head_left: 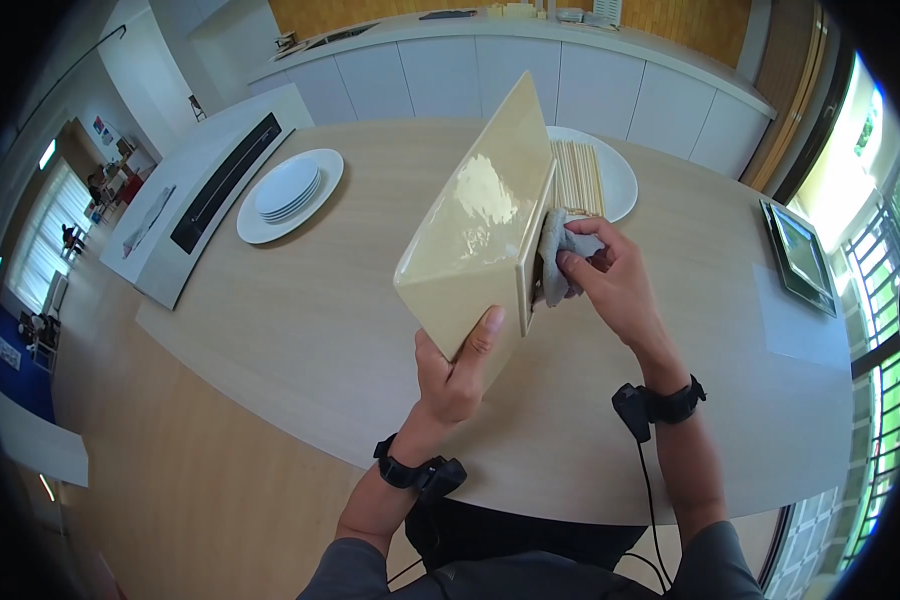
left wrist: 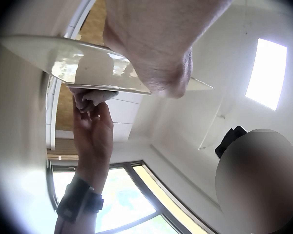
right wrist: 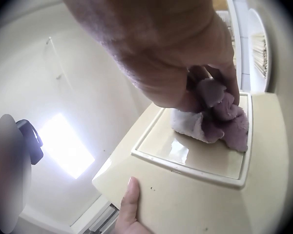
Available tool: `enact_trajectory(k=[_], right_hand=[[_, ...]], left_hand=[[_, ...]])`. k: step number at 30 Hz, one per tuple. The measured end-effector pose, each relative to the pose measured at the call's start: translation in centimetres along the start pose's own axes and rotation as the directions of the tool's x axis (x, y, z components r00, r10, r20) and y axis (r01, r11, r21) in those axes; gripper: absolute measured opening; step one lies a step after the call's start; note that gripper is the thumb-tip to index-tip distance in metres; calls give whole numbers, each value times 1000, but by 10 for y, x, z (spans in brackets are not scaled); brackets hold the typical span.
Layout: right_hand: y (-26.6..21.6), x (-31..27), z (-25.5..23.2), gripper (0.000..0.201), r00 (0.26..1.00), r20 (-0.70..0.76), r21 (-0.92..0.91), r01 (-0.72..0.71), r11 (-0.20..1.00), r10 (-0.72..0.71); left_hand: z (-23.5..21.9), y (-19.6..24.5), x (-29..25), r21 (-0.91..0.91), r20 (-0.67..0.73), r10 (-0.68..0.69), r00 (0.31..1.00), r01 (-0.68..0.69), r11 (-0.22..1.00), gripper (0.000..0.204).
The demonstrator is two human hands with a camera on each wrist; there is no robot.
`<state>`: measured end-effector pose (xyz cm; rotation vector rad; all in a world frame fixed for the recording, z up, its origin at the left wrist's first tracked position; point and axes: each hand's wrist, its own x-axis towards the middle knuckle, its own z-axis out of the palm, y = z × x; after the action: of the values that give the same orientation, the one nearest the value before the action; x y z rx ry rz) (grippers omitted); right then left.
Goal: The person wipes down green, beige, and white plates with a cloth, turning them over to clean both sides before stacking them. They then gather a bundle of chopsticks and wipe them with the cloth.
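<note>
The cream glazed square dish [head_left: 470,235] was held tilted above the table [head_left: 350,310] by the left hand [head_left: 453,385], thumb and fingers clasping its edge, while the grey cloth [head_left: 553,265] was pinched in the right hand [head_left: 615,285] against the underside. For even wiping, the cloth was best pressed flat and worked into the corners of the raised foot rim [right wrist: 210,178]. Beyond the right grip, wooden sticks [head_left: 577,180] on a white plate [head_left: 622,185] were partly screened by the dish; below it, a cable [head_left: 648,490] posed a snag risk.
</note>
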<state>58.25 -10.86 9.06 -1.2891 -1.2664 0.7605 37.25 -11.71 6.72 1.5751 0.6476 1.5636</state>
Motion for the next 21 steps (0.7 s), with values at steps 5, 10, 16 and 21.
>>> enact_trajectory(k=[5,10,16,21], right_hand=[[-15,-6,-1,28,996,65,9,-67,998,67],[-21,-7,0,27,999,45,72,-33,997,30],[-18,-5,-1,26,998,33,64,-49,997,47],[-24,-8,-2,27,995,74,-4,-69,998,69]], left_hand=[[1,1,0,-3,-4,2,1000,-2,1000,21],[-1,0,0,3,6,6,1000,-6,1000,20],[1,1,0,5,1,18,1000,-18,1000,20],[-2,-1,-1,14,13,7,1000,-7,1000,20]])
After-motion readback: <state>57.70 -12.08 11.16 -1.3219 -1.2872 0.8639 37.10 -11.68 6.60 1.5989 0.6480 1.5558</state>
